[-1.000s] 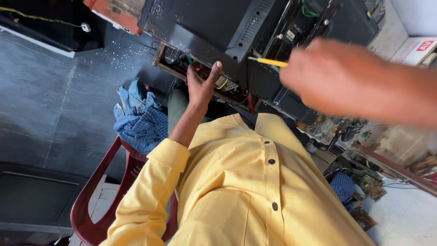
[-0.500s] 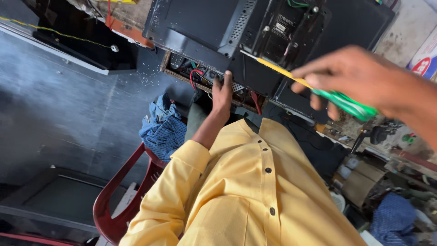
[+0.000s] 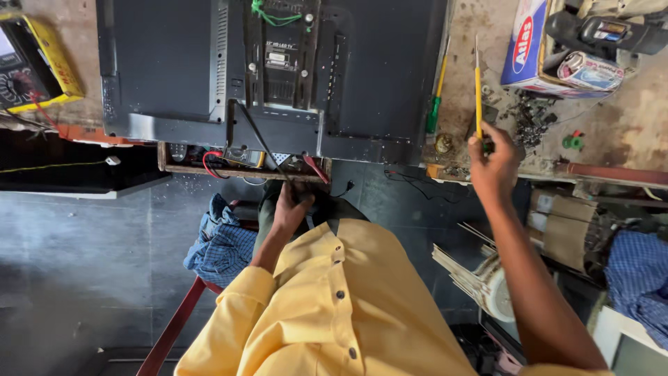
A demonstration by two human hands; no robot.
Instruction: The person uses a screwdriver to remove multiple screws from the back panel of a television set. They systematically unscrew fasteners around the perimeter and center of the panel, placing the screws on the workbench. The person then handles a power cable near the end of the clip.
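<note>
View: head camera, looking down over the person's yellow shirt point(image 3: 334, 313) to the work ahead.

Right hand: the right hand point(image 3: 492, 167) is raised over the counter point(image 3: 626, 139), fingers point(image 3: 502, 139) closed round the handle end of a yellow screwdriver point(image 3: 478, 87). The shaft points away from the person and lies over the counter's dusty surface, just right of the television.

Left hand: the left hand point(image 3: 291, 209) sits low, near the counter's front edge, fingers curled about a black cable point(image 3: 261, 143) that runs up to the rear of the set. How firm the grip is cannot be told.

Workpiece: a flat television point(image 3: 278, 69) lies face down on the counter, its dark back panel uppermost, with a metal bracket and green wire at the top centre.

Nearby tools: a second screwdriver with green handle point(image 3: 435, 104) lies just beside the set's right edge. A yellow multimeter point(image 3: 35, 63) rests at the far left.

Loose items: small screws and debris point(image 3: 532, 115) lie scattered to the right of the yellow tool, next to a cardboard box point(image 3: 529, 45).

Handling judgement: the tip would best meet a screw head squarely, shaft upright, before any turning force is applied.

Cable judgement: the cable appears to want holding clear of the panel, without pulling at its entry point.

Risk judgement: removed screws could be lost among the debris; a separate spot seems advisable.
</note>
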